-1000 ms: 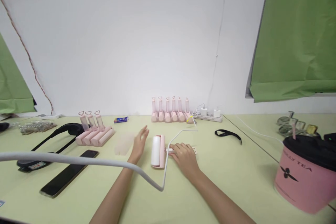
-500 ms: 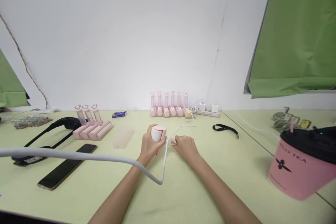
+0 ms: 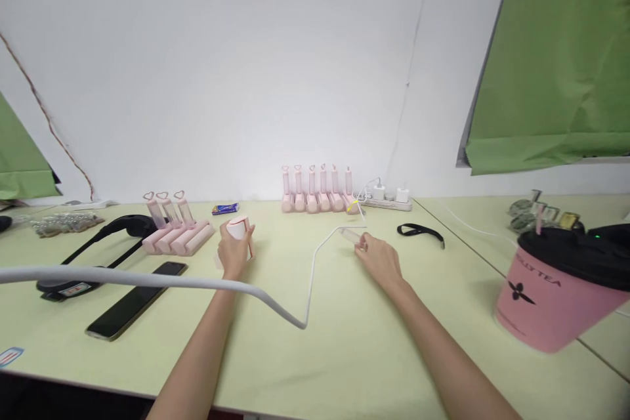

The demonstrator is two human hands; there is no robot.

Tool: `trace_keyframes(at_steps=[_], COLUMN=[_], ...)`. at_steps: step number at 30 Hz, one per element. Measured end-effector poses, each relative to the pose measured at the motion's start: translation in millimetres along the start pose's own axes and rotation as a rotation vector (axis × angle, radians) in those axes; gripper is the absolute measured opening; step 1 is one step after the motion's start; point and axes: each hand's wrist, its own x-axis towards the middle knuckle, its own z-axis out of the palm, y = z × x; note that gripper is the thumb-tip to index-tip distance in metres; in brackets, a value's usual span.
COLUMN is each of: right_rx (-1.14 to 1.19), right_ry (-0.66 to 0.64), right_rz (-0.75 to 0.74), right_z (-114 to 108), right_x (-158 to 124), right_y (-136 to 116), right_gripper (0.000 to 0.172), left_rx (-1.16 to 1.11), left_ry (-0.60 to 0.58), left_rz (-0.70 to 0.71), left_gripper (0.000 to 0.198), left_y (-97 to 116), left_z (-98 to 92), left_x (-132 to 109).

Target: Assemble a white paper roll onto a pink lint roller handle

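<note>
My left hand [image 3: 233, 253] is closed around a small pink and white roller device [image 3: 239, 229], held upright just above the table, close to a row of three similar pink devices [image 3: 178, 237]. My right hand [image 3: 378, 258] pinches a small clear piece [image 3: 351, 235] near the end of a white cable [image 3: 315, 256]. A pale translucent cover lies on the table mostly hidden behind my left hand.
Several more pink devices [image 3: 317, 200] stand in a row by the wall beside a power strip [image 3: 388, 203]. A phone [image 3: 135, 299] and black glasses [image 3: 101, 243] lie at the left. A black strap [image 3: 420, 232] and a pink tea cup [image 3: 558, 289] sit at the right.
My left hand picked the pink device up and carried it left toward the row of three. My right hand let go of it and moved right and away with the small clear piece.
</note>
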Motion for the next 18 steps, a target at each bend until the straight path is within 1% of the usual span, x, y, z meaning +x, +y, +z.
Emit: trace_keyframes(at_steps=[1, 3, 4, 6, 8, 10, 13, 15, 16, 17, 18], right_rx=[0.010, 0.038, 0.042, 0.033, 0.001, -0.059, -0.195, -0.251, -0.260, -0.261, -0.257], right_ry=[0.012, 0.016, 0.012, 0.009, 0.037, 0.054, 0.026, 0.008, 0.012, 0.020, 0.026], right_rz=[-0.135, -0.406, -0.507, -0.618, -0.669, -0.696, -0.710, -0.726, -0.736, -0.745, -0.750], right_z=[3, 10, 14, 20, 23, 23, 22, 22, 22, 23, 23], right_x=[-4, -11, -13, -17, -17, -16, -16, -18, -19, -20, -21], right_y=[-4, -13, -17, -21, -23, -24, -27, -29, -30, -31, -33], right_gripper=[0.024, 0.038, 0.043, 0.044, 0.037, 0.030, 0.020, 0.017, 0.017, 0.017, 0.017], left_rx=[0.085, 0.175, 0.212, 0.294, 0.360, 0.345, 0.176, 0.090, 0.104, 0.135, 0.187], left_ry=[0.008, -0.039, -0.079, -0.176, -0.278, -0.351, -0.433, -0.573, -0.655, -0.708, -0.738], left_rz=[0.066, 0.242, 0.350, 0.541, 0.665, 0.759, 0.911, 1.041, 1.115, 1.160, 1.165], left_gripper=[0.064, 0.060, 0.057, 0.055, 0.058, 0.061, 0.059, 0.059, 0.055, 0.048, 0.038], left_y=[0, -2, -4, -11, -16, -13, 11, 32, 40, 47, 51], left_z=[5.5, 18.2, 24.4, 34.8, 39.8, 38.3, 28.7, 23.9, 23.4, 24.3, 26.5], left_x=[-6, -20, -25, -31, -34, -38, -54, -71, -81, -89, -97])
